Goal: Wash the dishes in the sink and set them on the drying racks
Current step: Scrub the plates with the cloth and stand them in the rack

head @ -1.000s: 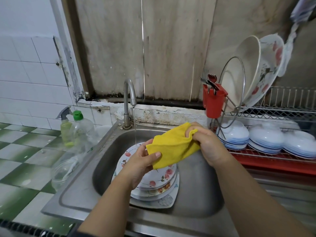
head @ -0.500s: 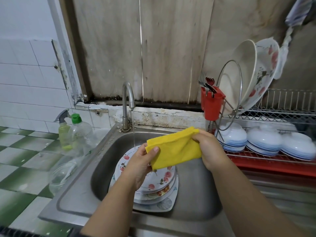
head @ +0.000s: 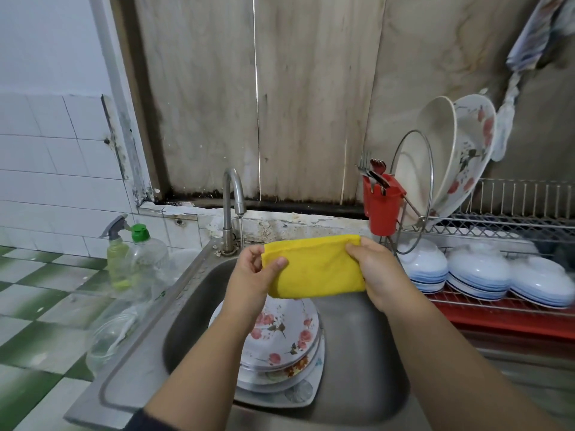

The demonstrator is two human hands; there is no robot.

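On the checkered counter at far left stand a spray bottle (head: 115, 259) and, just beside it, a clear bottle with a green cap (head: 146, 262). The faucet (head: 231, 209) runs a thin stream into the steel sink (head: 357, 353). A stack of floral plates (head: 280, 343) lies in the basin, left of centre. Above it, the left hand (head: 253, 281) pinches the left edge of a folded yellow cloth (head: 314, 269), thumb on the front face; the right hand (head: 376, 272) is closed on the right edge. The cloth is stretched flat between them, clear of the plates. At right, a red cutlery holder (head: 382, 206) hangs on the drying rack (head: 513, 222), which carries upright plates (head: 460, 157) above and inverted bowls (head: 479, 275) below.
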